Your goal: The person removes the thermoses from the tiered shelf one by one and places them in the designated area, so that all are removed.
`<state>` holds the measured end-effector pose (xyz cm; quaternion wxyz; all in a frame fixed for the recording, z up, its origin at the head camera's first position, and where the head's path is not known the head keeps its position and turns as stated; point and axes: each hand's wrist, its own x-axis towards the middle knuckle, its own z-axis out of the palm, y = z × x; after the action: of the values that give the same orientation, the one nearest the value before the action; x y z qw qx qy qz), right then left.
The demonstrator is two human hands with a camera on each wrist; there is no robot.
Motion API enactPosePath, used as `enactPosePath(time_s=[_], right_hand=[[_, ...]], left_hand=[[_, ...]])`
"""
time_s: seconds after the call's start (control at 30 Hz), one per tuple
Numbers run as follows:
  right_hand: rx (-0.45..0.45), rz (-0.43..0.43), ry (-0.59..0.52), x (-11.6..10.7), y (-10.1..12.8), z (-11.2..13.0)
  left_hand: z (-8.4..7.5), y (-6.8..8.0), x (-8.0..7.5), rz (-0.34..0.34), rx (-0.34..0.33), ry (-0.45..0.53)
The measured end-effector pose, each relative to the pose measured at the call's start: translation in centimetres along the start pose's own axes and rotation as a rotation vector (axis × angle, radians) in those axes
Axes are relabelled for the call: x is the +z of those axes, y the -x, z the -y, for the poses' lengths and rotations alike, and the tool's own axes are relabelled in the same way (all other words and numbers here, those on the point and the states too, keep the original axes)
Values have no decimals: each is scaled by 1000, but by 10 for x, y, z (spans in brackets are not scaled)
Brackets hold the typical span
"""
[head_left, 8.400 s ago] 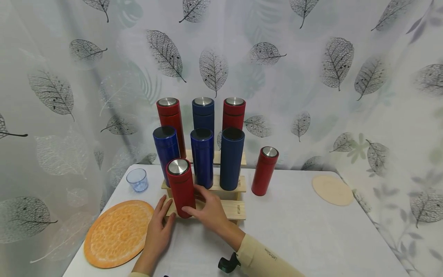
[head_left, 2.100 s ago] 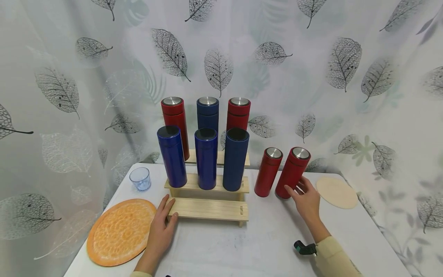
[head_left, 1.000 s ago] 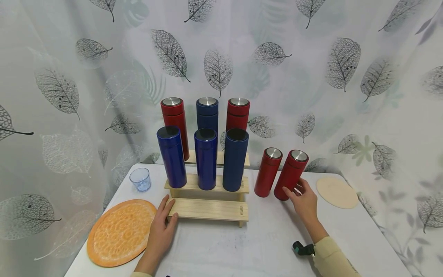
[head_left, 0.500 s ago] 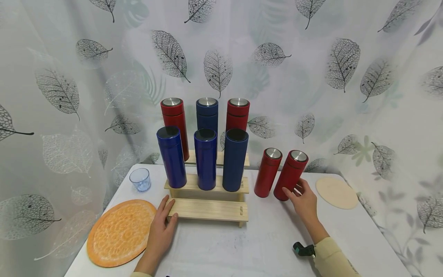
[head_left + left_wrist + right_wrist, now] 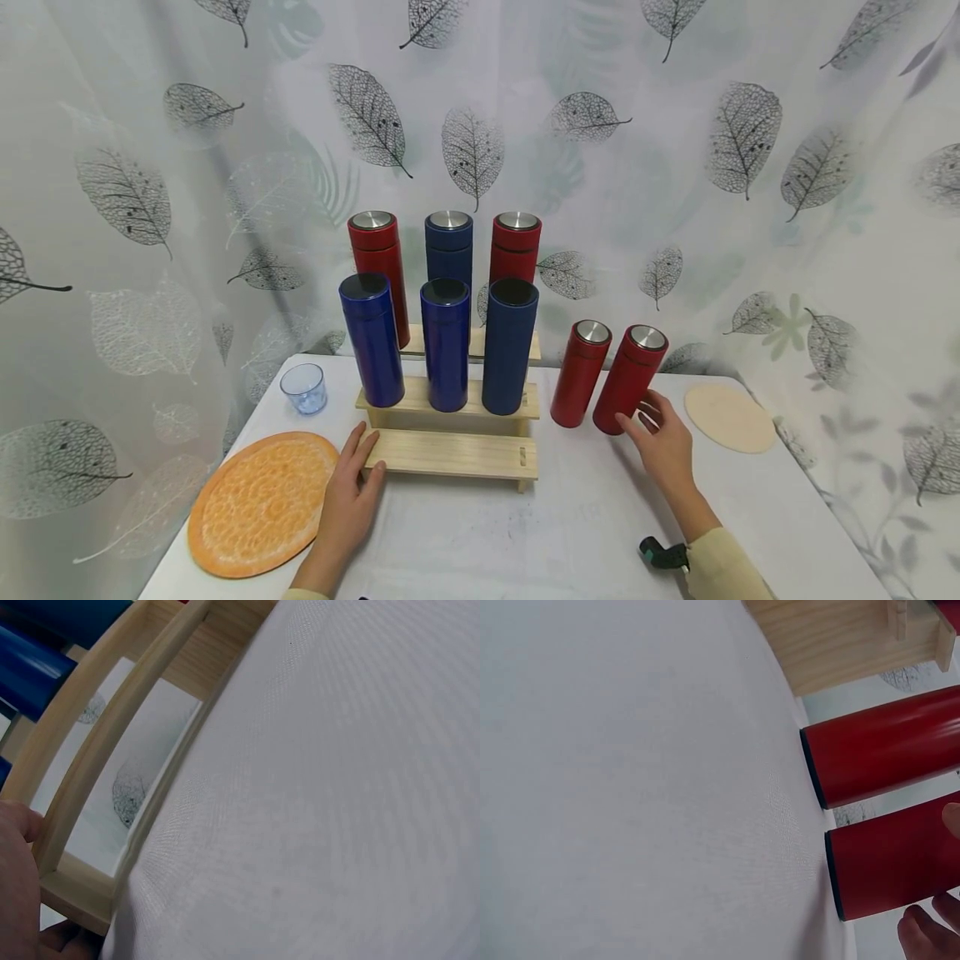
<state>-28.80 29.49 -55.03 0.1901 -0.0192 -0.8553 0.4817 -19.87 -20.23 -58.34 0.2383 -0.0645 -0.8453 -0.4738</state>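
Outer red bottle (image 5: 628,382) just left the rack (image 5: 453,452) for its 3 o'clock, right hand (image 5: 664,440) fingers loosened, left hand (image 5: 351,493) gripping the rack's end, so that move looked basically done.

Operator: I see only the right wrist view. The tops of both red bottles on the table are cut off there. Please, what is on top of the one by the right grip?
Observer: That red bottle has a silver-coloured lid.
Operator: Thank you. And where is the left grip?
Observer: It touches the left end of the wooden rack, as the head view shows.
Operator: I understand. What stands to the left of the rack?
Observer: A small blue glass stands there, towards the back of the table.
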Motion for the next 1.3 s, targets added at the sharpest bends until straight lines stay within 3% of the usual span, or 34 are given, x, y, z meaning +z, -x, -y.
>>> enactPosePath(time_s=[0.33,0.57,0.83,1.3], right_hand=[[-82,-38,3,-12,15,16],[-94,-41,4,-13,22,27],[-168,-53,-12,-12,29,48],[-307,-32,-119,-6,30,81]], left_hand=[[0,0,-1,-2,-3,-15],[3,-2,0,8,-19,-12],[2,-2,0,0,0,-11],[2,-2,0,4,-5,-12]])
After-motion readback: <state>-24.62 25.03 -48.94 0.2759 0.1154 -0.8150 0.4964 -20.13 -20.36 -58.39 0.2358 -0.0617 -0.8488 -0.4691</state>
